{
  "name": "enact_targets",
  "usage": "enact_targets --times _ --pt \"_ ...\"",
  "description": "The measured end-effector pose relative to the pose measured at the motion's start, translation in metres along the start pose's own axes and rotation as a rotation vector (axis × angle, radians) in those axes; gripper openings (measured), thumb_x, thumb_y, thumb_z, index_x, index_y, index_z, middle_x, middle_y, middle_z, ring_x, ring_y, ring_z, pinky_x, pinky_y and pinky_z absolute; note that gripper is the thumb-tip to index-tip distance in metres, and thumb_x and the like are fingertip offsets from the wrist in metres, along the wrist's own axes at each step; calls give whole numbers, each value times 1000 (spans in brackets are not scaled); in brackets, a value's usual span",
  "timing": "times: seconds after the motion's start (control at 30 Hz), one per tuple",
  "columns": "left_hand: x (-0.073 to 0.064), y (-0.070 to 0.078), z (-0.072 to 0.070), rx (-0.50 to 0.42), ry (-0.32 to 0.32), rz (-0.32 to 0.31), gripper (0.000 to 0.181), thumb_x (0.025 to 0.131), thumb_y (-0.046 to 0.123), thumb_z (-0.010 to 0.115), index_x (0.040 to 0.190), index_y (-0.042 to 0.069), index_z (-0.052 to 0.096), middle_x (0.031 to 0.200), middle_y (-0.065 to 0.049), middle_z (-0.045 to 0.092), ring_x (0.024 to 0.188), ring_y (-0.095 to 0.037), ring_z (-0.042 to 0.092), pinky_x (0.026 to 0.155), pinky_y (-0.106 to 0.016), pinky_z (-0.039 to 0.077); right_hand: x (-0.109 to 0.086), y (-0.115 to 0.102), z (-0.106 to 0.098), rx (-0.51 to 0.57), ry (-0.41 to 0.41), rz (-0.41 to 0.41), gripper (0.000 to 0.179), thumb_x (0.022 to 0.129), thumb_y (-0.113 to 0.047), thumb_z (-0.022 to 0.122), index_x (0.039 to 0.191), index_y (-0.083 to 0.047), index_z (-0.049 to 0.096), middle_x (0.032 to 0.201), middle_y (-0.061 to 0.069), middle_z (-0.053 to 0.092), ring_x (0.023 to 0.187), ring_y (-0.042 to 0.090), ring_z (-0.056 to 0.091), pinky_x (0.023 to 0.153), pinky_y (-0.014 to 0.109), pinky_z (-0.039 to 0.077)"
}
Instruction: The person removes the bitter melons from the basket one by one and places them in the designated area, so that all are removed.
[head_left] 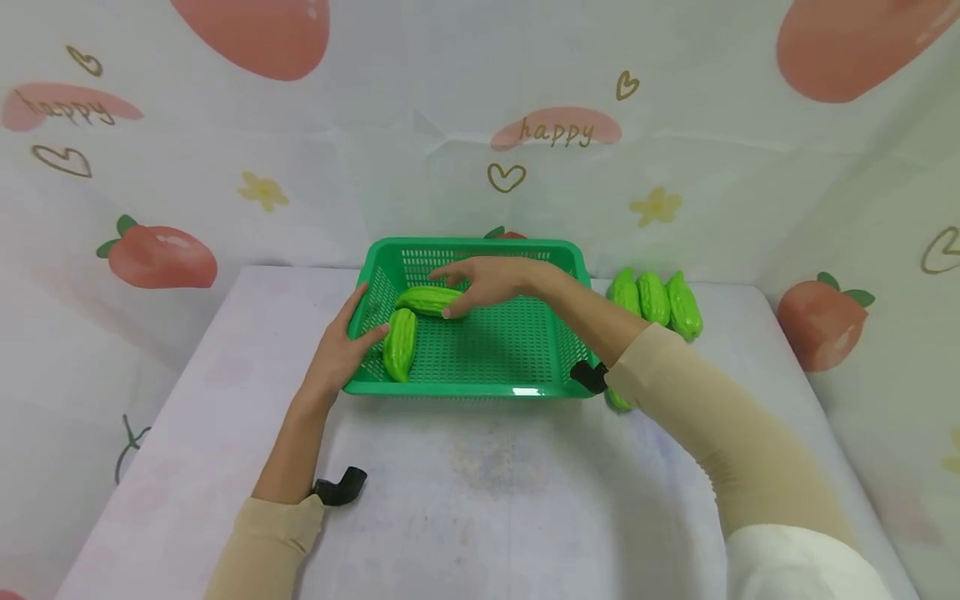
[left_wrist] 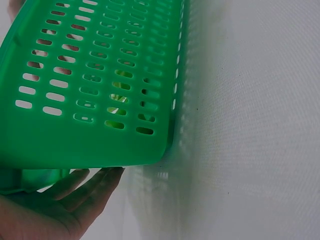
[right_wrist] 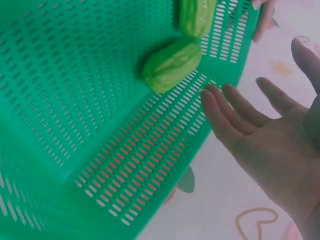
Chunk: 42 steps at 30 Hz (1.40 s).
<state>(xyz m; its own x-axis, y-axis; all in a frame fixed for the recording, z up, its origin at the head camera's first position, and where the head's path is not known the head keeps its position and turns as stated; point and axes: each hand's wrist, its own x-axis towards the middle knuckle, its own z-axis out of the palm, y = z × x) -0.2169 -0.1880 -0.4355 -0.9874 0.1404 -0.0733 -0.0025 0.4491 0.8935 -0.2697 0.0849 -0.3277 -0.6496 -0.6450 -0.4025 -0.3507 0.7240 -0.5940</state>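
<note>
A green plastic basket (head_left: 465, 389) with slotted walls stands at the back of the table. My left hand (head_left: 333, 354) holds its left side, thumb over the rim and fingers along the outer wall. Inside, toward the left, lie two bitter melons: one bitter melon (head_left: 400, 346) points toward me near my left thumb, and another bitter melon (head_left: 423, 300) lies crosswise along the back. Above the crosswise one hovers my right hand (head_left: 491, 279). The right wrist view shows its fingers (right_wrist: 220, 115) spread, apart from the melons and holding nothing.
Right of the basket, three bitter melons (head_left: 653, 297) lie side by side on the table (head_left: 465, 500). Another bitter melon (head_left: 618, 402) is partly hidden under my right forearm. A printed cloth (head_left: 420, 100) hangs behind the basket.
</note>
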Motion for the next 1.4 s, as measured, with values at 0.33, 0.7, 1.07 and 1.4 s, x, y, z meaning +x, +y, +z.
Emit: enact_targets --times 0.33,0.7,1.07,1.4 --pt "0 -2 3 10 -4 -7 79 98 33 63 159 41 13 165 -6 16 150 -36 14 114 -65 16 18 9 -3 92 35 -49 70 95 -31 67 156 -21 34 154 14 41 143 29 34 111 44 35" --pt "-5 2 1 1 -12 -12 79 98 32 63 158 42 13 165 -5 15 149 -37 14 113 -66 17 36 26 2 252 164 -127 68 94 -20 70 154 -14 37 154 13 41 134 30 47 103 39 44" --pt "-4 2 2 3 -15 -22 80 98 34 63 158 44 12 165 -5 14 149 -37 14 113 -66 17 56 48 14 370 243 -216 62 95 -15 68 151 -8 42 147 18 48 131 33 51 101 38 46" --pt "-1 2 0 -8 -5 -19 78 98 34 62 158 42 14 165 -5 15 149 -35 15 114 -65 17 65 65 21 403 297 -209 57 96 -10 66 148 -3 44 144 21 51 130 35 50 102 35 46"
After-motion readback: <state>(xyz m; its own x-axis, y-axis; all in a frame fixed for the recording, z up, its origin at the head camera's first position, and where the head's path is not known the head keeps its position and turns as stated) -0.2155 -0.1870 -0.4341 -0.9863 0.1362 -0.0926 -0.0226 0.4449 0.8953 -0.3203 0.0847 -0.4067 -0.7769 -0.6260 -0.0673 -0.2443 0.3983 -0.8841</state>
